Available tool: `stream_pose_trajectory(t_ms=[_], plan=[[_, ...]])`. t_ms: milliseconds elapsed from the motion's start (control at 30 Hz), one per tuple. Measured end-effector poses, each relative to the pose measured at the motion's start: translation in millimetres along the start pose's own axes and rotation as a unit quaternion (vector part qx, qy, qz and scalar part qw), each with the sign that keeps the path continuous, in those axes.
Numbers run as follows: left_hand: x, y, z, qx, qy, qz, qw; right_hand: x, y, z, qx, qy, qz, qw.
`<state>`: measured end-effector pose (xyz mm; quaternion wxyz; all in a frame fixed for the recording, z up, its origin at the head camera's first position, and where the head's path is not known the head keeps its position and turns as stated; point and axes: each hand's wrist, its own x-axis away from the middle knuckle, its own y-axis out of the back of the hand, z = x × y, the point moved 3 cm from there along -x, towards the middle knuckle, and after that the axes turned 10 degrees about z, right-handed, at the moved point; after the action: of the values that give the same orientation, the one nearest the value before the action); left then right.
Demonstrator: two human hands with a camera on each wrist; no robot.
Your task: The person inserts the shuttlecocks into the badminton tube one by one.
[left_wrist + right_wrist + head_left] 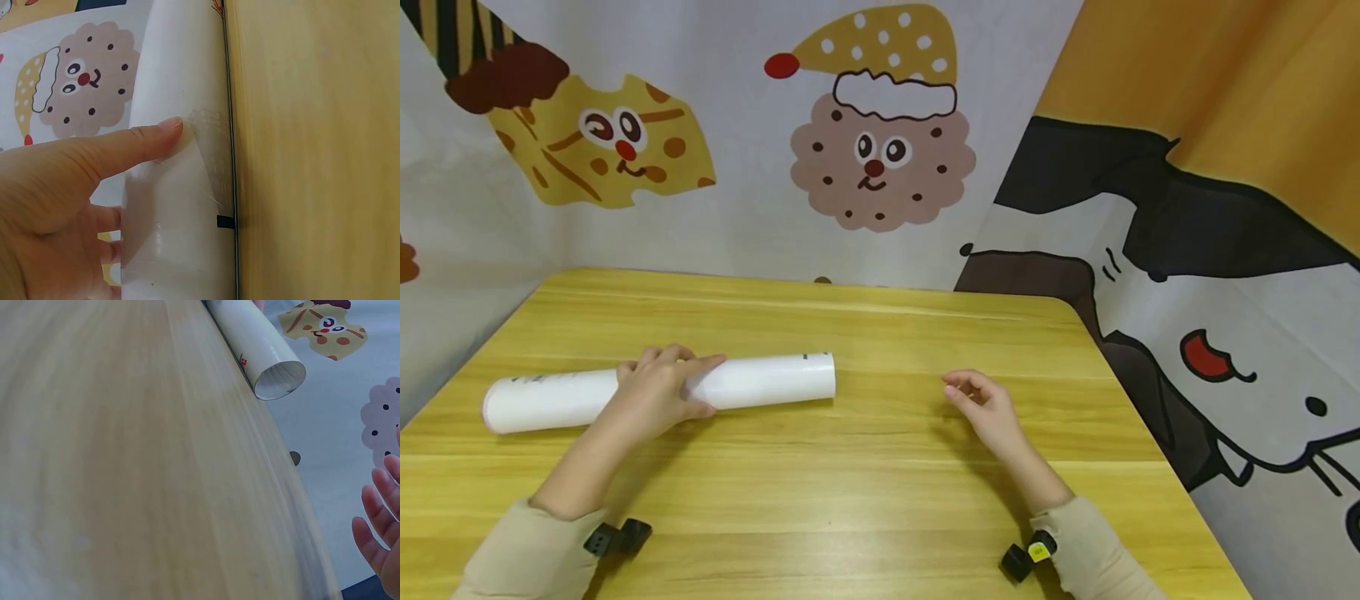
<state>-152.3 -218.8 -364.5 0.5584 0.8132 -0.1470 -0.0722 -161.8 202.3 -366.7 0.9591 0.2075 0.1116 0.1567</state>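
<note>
A long white paper roll [767, 381] lies crosswise on the left half of the wooden table [850, 492]. My left hand [658, 387] grips it near its middle, fingers over the far side and thumb on the near side. In the left wrist view, the thumb [150, 142] presses on the glossy surface of the roll, beside a slanted, see-through layer and a small black mark. The right wrist view shows the roll's hollow end [280, 381]. Apart from the roll, on the right, my right hand [988, 408] hovers over the table with loosely bent fingers, holding nothing.
Behind the table hangs a white curtain [737, 242] with printed cartoon figures. Another printed cloth [1225, 333] in orange, black and white hangs along the right side. Each wrist carries a small black camera [617, 537].
</note>
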Motion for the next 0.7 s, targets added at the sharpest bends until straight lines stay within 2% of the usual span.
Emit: stream_pose_trajectory(t_ms=[133, 400, 567, 700], plan=[[0.8, 0.1, -0.9, -0.002, 0.001, 0.006, 1.0000, 0.1, 0.7, -4.0, 0.000, 0.009, 0.004, 1.000], [3.0, -2.4, -1.2, -0.010, -0.016, 0.020, 0.9996, -3.5, 1.9, -32.6, -0.015, 0.000, 0.008, 1.000], [3.2, -3.2, -1.3, 0.001, -0.023, 0.034, 0.9992, -3.9, 1.1, -35.7, -0.029, 0.006, 0.007, 1.000], [3.1, -3.2, -1.4, 0.004, -0.021, 0.043, 0.9989, -4.3, 1.3, -34.9, -0.030, -0.004, 0.009, 0.999]])
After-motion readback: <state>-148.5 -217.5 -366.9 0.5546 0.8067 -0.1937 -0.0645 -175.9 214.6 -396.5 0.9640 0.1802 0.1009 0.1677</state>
